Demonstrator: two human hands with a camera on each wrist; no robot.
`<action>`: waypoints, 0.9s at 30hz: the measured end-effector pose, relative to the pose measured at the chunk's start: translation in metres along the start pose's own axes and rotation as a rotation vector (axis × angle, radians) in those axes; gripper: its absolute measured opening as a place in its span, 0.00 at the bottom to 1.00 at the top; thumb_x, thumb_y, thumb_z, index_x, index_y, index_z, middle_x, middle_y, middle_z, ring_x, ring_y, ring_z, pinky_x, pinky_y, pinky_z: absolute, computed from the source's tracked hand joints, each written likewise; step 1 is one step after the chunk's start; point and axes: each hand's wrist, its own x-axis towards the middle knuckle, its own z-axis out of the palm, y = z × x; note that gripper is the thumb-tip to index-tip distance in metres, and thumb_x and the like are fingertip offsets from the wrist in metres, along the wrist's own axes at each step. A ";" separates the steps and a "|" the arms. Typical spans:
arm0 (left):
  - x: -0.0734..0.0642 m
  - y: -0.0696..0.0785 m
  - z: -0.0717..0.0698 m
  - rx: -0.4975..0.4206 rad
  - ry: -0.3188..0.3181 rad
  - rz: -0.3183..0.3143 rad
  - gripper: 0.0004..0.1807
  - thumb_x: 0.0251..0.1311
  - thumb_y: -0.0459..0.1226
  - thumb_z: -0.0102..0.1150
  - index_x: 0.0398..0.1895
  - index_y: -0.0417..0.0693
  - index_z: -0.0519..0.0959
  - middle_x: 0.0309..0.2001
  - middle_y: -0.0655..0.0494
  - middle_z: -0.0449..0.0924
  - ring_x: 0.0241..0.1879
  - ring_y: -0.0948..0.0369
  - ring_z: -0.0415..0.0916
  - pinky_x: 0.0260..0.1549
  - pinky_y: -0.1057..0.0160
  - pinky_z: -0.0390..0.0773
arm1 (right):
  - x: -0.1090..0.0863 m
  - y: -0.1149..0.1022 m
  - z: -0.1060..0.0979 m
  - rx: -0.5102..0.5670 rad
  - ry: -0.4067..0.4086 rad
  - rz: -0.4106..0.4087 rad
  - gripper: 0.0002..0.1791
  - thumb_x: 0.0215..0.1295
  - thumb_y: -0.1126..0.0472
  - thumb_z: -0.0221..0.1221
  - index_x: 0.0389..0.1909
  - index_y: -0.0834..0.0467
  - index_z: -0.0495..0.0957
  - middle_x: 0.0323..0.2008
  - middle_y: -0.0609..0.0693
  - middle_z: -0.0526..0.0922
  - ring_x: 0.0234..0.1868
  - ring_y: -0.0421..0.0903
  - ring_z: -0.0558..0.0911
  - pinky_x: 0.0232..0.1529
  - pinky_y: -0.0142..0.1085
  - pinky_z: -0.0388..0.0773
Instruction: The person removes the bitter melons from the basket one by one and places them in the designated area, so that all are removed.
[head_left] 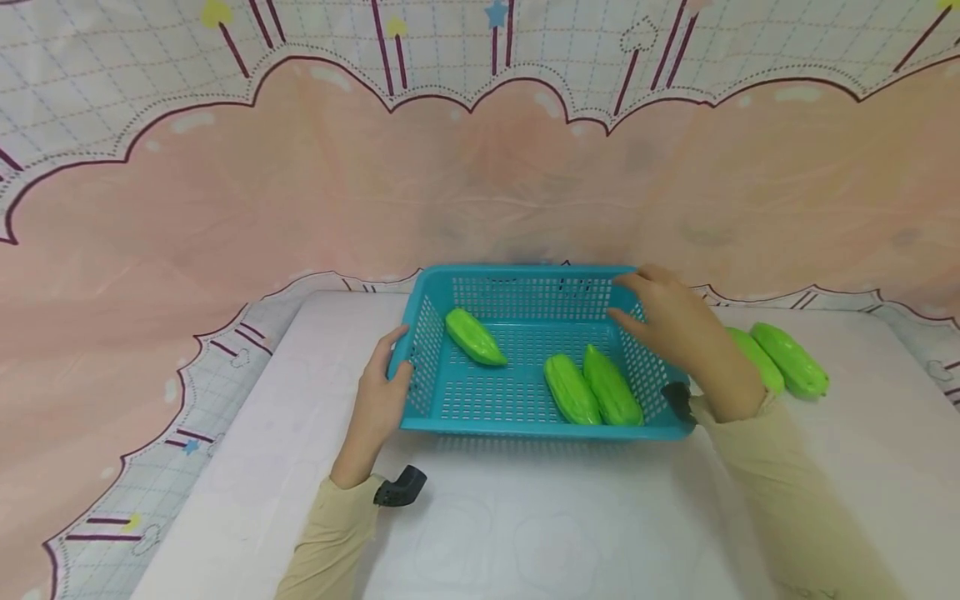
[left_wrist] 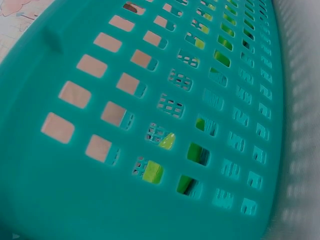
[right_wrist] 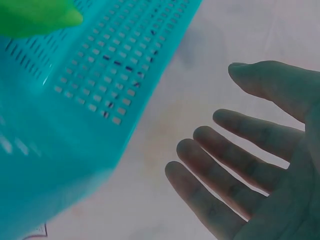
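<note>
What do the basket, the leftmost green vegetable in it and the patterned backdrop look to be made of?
Basket: probably moulded plastic, slightly shiny; its rim and perforated walls look one piece.
Leftmost green vegetable: glossy, with bright highlights; waxy real skin or plastic, I can't tell.
Patterned backdrop: likely printed cloth or sheeting, mostly matte, with soft creases.

Centre frame, the basket [head_left: 517, 431] is teal, the vegetables [head_left: 573, 390] bright green; white counter [head_left: 540, 525] below, beige sleeves [head_left: 330, 533]; above, pink backdrop [head_left: 450, 183], purple-scalloped, with blue-gridded white.
</note>
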 end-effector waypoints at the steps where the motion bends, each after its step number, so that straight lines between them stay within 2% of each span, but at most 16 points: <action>1: 0.000 0.000 0.000 0.000 0.000 0.002 0.29 0.73 0.35 0.38 0.76 0.54 0.58 0.72 0.39 0.63 0.60 0.43 0.72 0.51 0.42 0.76 | 0.002 -0.001 0.001 0.004 -0.005 0.000 0.26 0.68 0.57 0.60 0.61 0.70 0.73 0.58 0.68 0.74 0.59 0.65 0.74 0.58 0.58 0.72; 10: 0.000 -0.001 0.001 0.006 0.004 0.009 0.28 0.73 0.35 0.39 0.76 0.54 0.58 0.71 0.39 0.64 0.60 0.42 0.73 0.50 0.41 0.76 | 0.016 -0.010 0.017 0.016 -0.058 0.017 0.29 0.70 0.54 0.59 0.65 0.68 0.70 0.64 0.67 0.72 0.65 0.65 0.70 0.62 0.58 0.69; 21: 0.001 -0.002 -0.001 0.002 0.001 -0.003 0.29 0.73 0.36 0.39 0.77 0.56 0.58 0.71 0.39 0.65 0.59 0.44 0.73 0.50 0.43 0.76 | 0.031 -0.024 0.034 0.054 -0.113 0.006 0.29 0.71 0.55 0.58 0.66 0.68 0.69 0.63 0.65 0.72 0.64 0.62 0.72 0.62 0.55 0.70; 27: 0.001 -0.002 -0.001 0.001 -0.009 -0.011 0.29 0.74 0.37 0.39 0.77 0.57 0.57 0.71 0.41 0.64 0.59 0.45 0.73 0.50 0.43 0.76 | 0.039 -0.033 0.043 0.062 -0.116 -0.014 0.29 0.70 0.56 0.59 0.65 0.69 0.70 0.60 0.64 0.74 0.61 0.61 0.74 0.60 0.53 0.72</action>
